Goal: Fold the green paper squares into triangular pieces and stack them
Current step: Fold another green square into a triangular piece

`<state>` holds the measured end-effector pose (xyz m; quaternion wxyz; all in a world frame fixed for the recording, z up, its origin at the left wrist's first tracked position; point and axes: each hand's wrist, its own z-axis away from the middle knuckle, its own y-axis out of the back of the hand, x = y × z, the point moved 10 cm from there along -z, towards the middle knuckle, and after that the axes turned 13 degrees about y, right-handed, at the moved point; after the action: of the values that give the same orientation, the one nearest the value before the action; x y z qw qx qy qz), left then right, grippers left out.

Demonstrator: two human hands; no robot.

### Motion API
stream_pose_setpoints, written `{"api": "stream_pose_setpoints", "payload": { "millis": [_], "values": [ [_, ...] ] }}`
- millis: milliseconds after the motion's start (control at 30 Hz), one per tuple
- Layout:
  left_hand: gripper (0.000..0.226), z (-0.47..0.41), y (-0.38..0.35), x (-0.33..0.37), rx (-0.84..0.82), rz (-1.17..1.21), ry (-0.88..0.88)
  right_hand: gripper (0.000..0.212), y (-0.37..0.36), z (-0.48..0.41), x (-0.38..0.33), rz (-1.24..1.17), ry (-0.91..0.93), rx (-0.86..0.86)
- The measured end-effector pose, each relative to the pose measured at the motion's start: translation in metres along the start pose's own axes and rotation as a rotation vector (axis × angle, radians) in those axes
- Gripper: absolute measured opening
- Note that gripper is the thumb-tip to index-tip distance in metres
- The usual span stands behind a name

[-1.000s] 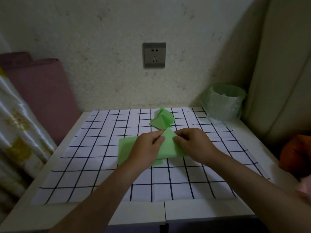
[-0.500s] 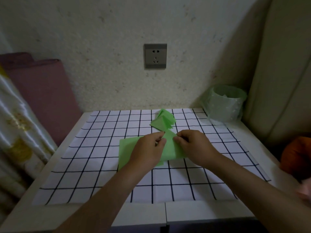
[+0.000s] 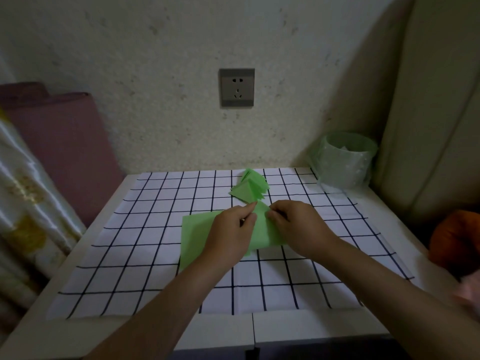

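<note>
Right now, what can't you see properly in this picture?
All from the head view:
- The fold being made: the left hand and right hand cover most of the green paper.
- How many triangles are in the folded pile: too small and overlapped.
- The orange thing: cut off by the right edge, blurred.
- Inside the lined bin: too dim.

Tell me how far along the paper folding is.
Done: a small pile of folded triangles sits near the back of the checked cloth. In hand: the left hand and right hand pinch a green piece. Left: flat green sheets lie beneath the hands, unfolded.
</note>
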<state>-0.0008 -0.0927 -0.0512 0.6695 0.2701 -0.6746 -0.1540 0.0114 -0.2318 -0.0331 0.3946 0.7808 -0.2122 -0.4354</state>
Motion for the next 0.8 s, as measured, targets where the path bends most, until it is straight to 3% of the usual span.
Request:
{"api": "stream_pose_setpoints", "payload": {
  "millis": [433,700,800],
  "values": [
    [0.033,0.015,-0.021,-0.011,-0.122,0.022,0.064,0.011,-0.002,0.018,0.027,-0.097,-0.220,-0.053],
    [0.036,0.017,-0.026,-0.016,-0.182,-0.258,0.078,0.020,-0.024,0.023,0.045,-0.065,-0.318,-0.166],
    [0.035,0.015,-0.022,-0.012,-0.129,-0.462,0.012,0.021,-0.030,0.022,0.049,-0.013,-0.328,-0.196]
  ]
}}
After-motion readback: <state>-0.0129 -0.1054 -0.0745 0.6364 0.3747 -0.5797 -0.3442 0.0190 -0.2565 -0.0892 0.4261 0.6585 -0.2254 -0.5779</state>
